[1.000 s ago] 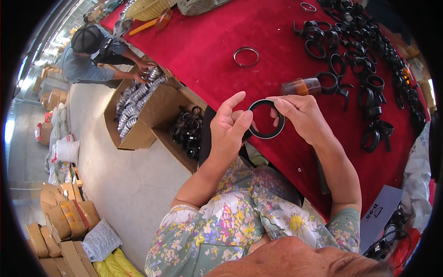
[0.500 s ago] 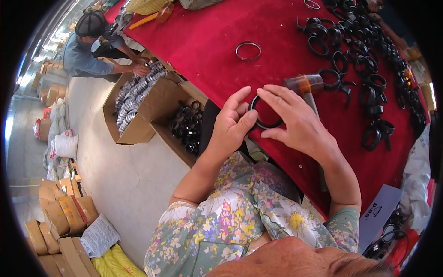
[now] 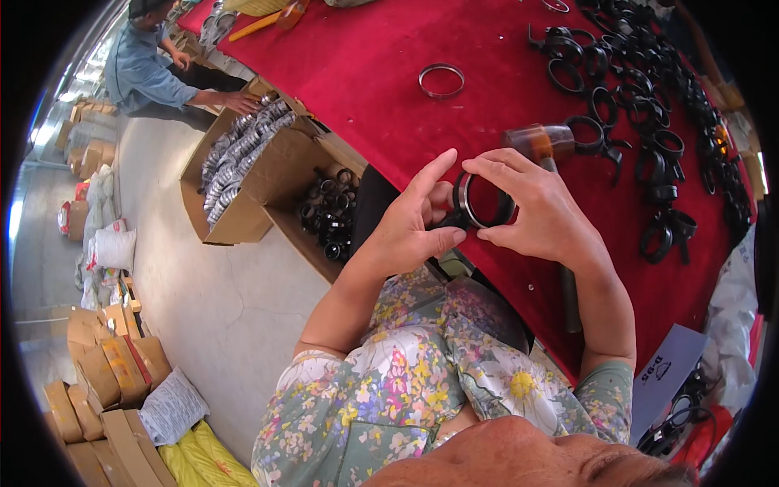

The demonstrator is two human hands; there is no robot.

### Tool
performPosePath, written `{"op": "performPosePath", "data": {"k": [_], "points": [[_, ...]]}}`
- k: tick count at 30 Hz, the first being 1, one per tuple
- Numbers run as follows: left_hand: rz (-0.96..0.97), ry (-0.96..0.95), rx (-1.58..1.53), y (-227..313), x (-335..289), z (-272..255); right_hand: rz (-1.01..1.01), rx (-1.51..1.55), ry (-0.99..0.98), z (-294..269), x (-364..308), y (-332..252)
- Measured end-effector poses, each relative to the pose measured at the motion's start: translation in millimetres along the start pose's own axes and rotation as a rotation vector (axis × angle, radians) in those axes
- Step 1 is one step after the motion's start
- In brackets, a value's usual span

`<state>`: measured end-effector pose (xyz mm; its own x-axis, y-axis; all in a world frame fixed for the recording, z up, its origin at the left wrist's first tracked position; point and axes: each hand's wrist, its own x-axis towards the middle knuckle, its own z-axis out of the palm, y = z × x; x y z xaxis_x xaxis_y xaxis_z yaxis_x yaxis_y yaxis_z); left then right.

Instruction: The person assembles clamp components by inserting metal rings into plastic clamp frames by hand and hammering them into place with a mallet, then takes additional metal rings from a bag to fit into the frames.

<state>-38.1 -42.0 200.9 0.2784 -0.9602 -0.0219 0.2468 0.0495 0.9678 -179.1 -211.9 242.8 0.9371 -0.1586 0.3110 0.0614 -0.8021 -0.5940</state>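
Over the near edge of the red-covered table, both my hands hold a black ring-shaped clamp [image 3: 462,200] with a shiny silver band. My left hand [image 3: 415,217] is closed on the left side of the clamp, its forefinger stretched up and its thumb beneath. My right hand [image 3: 542,204] grips the clamp's right side between the fingertips above and the thumb below. A mallet with an amber-brown head [image 3: 540,142] lies just beyond my right hand, its handle running partly under my right wrist. A loose thin metal ring [image 3: 442,96] lies farther off on the cloth.
Many black ring clamps [image 3: 602,105] cover the table's right side. Left of the table stand a carton of silver rings [image 3: 268,187] and another carton of black clamps [image 3: 331,211]. A co-worker [image 3: 146,69] reaches into the silver rings. Stacked cardboard boxes [image 3: 122,373] stand at lower left.
The clamp has turned in my hands, and its silver band now faces up more. Both hands have shifted slightly right. The co-worker has leaned back, with one hand lifted off the carton.
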Motion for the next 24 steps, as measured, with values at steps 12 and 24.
{"op": "performPosePath", "data": {"k": [12,24], "points": [[-0.061,-0.015,0.072,4.5,0.2,0.4,0.045,0.013,-0.021,3.6,-1.3,-6.0],[0.006,0.085,0.205,-7.3,3.9,0.9,0.105,-0.006,0.037,18.1,-4.9,-7.0]]}}
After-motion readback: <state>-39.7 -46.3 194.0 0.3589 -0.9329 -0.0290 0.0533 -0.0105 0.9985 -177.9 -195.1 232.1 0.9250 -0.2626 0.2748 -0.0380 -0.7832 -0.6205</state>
